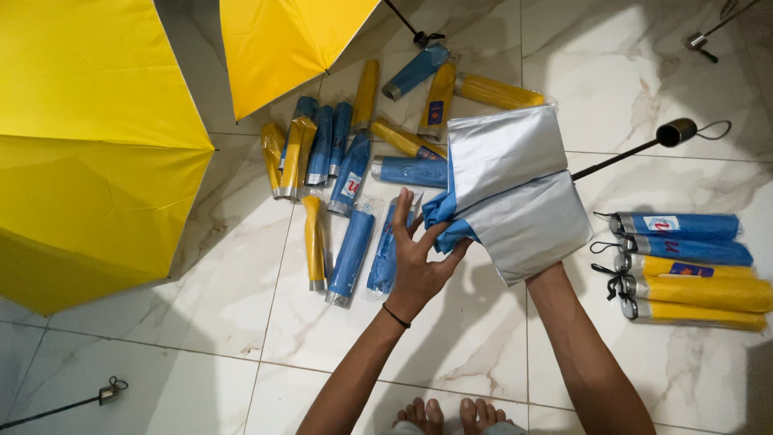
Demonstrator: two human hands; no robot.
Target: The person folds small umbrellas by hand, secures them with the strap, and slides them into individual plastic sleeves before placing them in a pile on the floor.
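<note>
Umbrella point(515, 193), silver outside, blue inside, half-collapsed above marble floor point(644, 72); left grip point(419, 258) spread open, touching blue edge; right grip hidden beneath canopy, cannot tell. Risk: slick fabric slipping, canopy springing open.

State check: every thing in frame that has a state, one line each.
Silver-lined blue umbrella: partly collapsed, canopy loose, shaft and handle sticking out to the right.
Left hand: open, fingers on the blue canopy edge.
Right hand: hidden under the canopy, grip cannot be told.
Big yellow umbrella: open.
Second yellow umbrella: open.
Sleeves pile: scattered flat on the floor.
Folded umbrellas: closed, sleeved, lined up side by side.
</note>
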